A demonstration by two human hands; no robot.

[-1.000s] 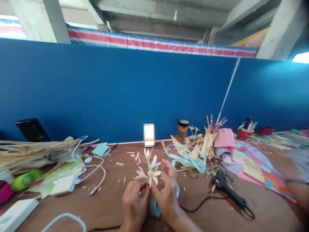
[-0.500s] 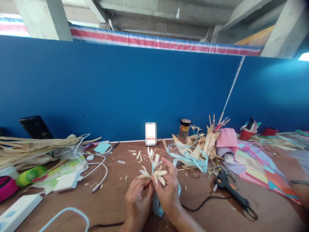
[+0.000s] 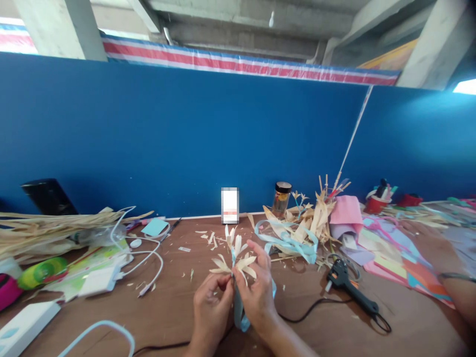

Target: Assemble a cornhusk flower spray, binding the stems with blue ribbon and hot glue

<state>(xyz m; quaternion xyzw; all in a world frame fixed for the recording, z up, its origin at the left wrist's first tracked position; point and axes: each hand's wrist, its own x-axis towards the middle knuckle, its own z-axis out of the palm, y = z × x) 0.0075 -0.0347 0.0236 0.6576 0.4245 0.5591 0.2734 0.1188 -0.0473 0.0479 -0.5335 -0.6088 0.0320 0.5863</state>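
A spray of pale flowers with husk-like petals stands upright between my hands at the front middle of the table. Light blue ribbon is at its stem and hangs down between my wrists. My left hand is closed, thumb and forefinger pinched at the stem just under the lower petals. My right hand grips the stem from the other side, its thumb against it and its forefinger raised beside the petals. The exact point where the fingertips meet the stem is partly hidden.
A black glue gun lies at the right, its cord trailing behind my hands. Dried husks, a lidded jar and coloured paper are beyond. White cables and a power strip lie left. A blue partition stands behind.
The whole view has shifted slightly, so things appear a little farther left. Both hands keep their hold on the flower stem, with only a small shift of the fingers.
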